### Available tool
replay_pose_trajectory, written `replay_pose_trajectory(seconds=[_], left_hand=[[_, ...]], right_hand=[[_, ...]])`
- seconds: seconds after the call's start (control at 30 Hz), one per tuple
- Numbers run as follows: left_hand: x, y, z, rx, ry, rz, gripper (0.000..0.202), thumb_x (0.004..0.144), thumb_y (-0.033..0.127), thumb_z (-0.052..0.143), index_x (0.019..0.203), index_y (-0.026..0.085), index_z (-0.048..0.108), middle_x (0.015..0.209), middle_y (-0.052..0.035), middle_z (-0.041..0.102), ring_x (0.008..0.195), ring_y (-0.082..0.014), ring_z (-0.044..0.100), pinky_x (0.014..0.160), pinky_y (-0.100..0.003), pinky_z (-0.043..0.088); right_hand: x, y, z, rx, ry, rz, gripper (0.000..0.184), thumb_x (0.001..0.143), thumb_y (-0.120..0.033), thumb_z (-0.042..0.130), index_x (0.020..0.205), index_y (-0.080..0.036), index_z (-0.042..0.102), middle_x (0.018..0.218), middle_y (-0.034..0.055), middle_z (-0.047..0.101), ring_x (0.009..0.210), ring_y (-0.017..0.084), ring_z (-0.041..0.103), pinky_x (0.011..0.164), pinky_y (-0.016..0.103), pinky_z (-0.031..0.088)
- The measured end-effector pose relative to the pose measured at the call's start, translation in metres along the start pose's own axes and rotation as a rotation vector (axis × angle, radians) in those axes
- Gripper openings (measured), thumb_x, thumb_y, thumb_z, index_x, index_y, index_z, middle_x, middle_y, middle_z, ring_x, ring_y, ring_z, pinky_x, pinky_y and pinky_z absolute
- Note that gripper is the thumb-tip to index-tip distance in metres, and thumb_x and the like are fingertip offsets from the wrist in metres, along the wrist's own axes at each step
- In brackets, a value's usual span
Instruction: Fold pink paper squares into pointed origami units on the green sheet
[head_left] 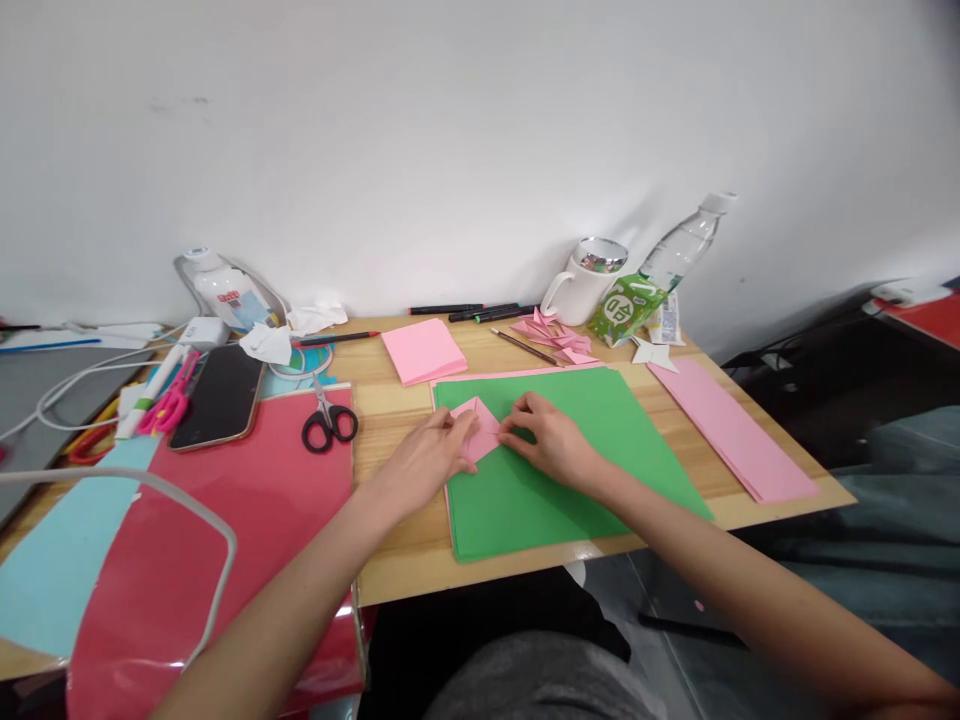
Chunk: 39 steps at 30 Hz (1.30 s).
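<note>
A small folded pink paper piece (478,428) lies on a large green sheet (570,470) on the wooden desk (390,420). My left hand (429,455) presses on the pink piece's left side, with its fingertips on the paper. My right hand (546,435) holds down the right side, fingers curled and pinching a fold. The two hands almost touch over the piece. Part of the pink paper is hidden under my fingers.
Black scissors (328,420) lie on a red sheet (240,520) at left, beside a phone (219,395) and pink scissors (174,398). A pink paper stack (424,350), pens (480,312), folded pink pieces (555,338), a mug (586,280), a bottle (679,250) and pink strips (731,430) stand behind and right.
</note>
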<state>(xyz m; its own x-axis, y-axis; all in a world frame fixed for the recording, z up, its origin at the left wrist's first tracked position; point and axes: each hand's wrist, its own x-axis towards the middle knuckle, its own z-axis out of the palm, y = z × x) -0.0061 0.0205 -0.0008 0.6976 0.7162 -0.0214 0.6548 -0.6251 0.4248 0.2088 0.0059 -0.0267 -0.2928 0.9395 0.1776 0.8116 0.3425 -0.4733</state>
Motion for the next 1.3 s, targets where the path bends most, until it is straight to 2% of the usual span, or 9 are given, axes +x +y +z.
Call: replay_pose_trajectory(seconds=[0.13, 0.3, 0.5, 0.63, 0.7, 0.83, 1.0, 1.13, 1.3], left_hand=[[-0.001, -0.004, 0.002, -0.022, 0.022, 0.074, 0.036, 0.082, 0.025, 0.063, 0.117, 0.021, 0.054, 0.094, -0.0065, 0.054, 0.099, -0.0241, 0.054, 0.082, -0.035, 0.047], [-0.002, -0.016, 0.014, -0.156, 0.147, 0.081, 0.08, 0.076, 0.022, 0.069, 0.142, 0.028, 0.025, 0.115, -0.0086, 0.056, 0.106, -0.0245, 0.052, 0.09, -0.041, 0.046], [-0.001, -0.016, 0.016, -0.226, 0.27, 0.131, 0.085, 0.074, 0.023, 0.072, 0.143, 0.033, 0.022, 0.138, -0.0085, 0.045, 0.126, -0.0262, 0.043, 0.103, -0.044, 0.037], [0.003, -0.01, 0.004, -0.426, 0.625, -0.139, 0.058, 0.079, 0.032, 0.065, 0.132, 0.024, 0.041, 0.127, -0.0112, 0.052, 0.117, -0.0252, 0.05, 0.097, -0.043, 0.042], [0.005, -0.008, -0.002, -0.712, 0.683, -0.315, 0.059, 0.078, 0.04, 0.064, 0.129, 0.018, 0.044, 0.113, -0.0119, 0.06, 0.099, -0.0223, 0.06, 0.083, -0.037, 0.05], [0.008, -0.008, -0.005, -1.205, 0.388, -0.431, 0.047, 0.076, 0.051, 0.061, 0.102, 0.012, 0.062, 0.078, -0.0056, 0.066, 0.066, -0.0165, 0.061, 0.058, -0.027, 0.048], [0.005, -0.009, -0.005, -1.128, 0.413, -0.49, 0.039, 0.074, 0.049, 0.063, 0.062, 0.012, 0.06, 0.058, 0.0011, 0.056, 0.054, -0.011, 0.05, 0.051, -0.022, 0.039], [0.003, -0.007, -0.01, -0.966, 0.361, -0.479, 0.039, 0.074, 0.048, 0.063, 0.061, 0.011, 0.062, 0.056, 0.0014, 0.055, 0.052, -0.0097, 0.047, 0.047, -0.02, 0.034], [0.004, -0.001, -0.009, -1.224, 0.224, -0.482, 0.039, 0.069, 0.048, 0.069, 0.087, 0.014, 0.066, 0.076, -0.003, 0.067, 0.065, -0.0151, 0.061, 0.052, -0.023, 0.048]], right_hand=[[0.01, 0.004, -0.008, 0.159, -0.088, 0.064, 0.007, 0.08, -0.024, 0.063, 0.08, -0.019, 0.067, 0.082, 0.0043, 0.063, 0.071, 0.016, 0.059, 0.066, 0.027, 0.045], [0.036, -0.005, -0.009, 0.308, -0.139, 0.243, 0.022, 0.072, -0.017, 0.066, 0.094, -0.016, 0.064, 0.069, 0.0005, 0.066, 0.06, 0.013, 0.058, 0.056, 0.023, 0.04], [0.052, -0.008, 0.0, 0.432, -0.225, 0.189, 0.023, 0.071, -0.033, 0.067, 0.06, -0.015, 0.056, 0.051, -0.0057, 0.046, 0.048, 0.008, 0.04, 0.045, 0.021, 0.027], [0.053, -0.003, 0.006, 0.891, -0.212, 0.215, 0.036, 0.071, -0.05, 0.065, 0.069, -0.015, 0.058, 0.06, -0.0038, 0.05, 0.052, 0.009, 0.045, 0.046, 0.021, 0.035], [0.052, -0.004, 0.009, 1.048, -0.163, 0.266, 0.039, 0.068, -0.052, 0.069, 0.079, -0.015, 0.061, 0.068, -0.0015, 0.057, 0.057, 0.011, 0.05, 0.049, 0.023, 0.04], [0.048, -0.014, 0.015, 1.219, -0.104, 0.296, 0.036, 0.061, -0.044, 0.078, 0.078, -0.016, 0.061, 0.071, -0.0002, 0.064, 0.065, 0.013, 0.057, 0.061, 0.025, 0.045], [0.045, -0.022, 0.009, 1.275, -0.248, 0.329, 0.038, 0.056, -0.036, 0.083, 0.081, -0.016, 0.063, 0.074, -0.0001, 0.066, 0.07, 0.013, 0.06, 0.066, 0.026, 0.048], [0.044, -0.024, 0.006, 1.218, -0.218, 0.376, 0.035, 0.062, -0.044, 0.077, 0.079, -0.015, 0.065, 0.068, -0.0011, 0.064, 0.059, 0.01, 0.056, 0.057, 0.024, 0.047], [0.044, -0.025, 0.012, 1.127, 0.009, 0.376, 0.037, 0.06, -0.049, 0.077, 0.061, -0.016, 0.058, 0.059, -0.0007, 0.06, 0.053, 0.01, 0.05, 0.05, 0.024, 0.043]])
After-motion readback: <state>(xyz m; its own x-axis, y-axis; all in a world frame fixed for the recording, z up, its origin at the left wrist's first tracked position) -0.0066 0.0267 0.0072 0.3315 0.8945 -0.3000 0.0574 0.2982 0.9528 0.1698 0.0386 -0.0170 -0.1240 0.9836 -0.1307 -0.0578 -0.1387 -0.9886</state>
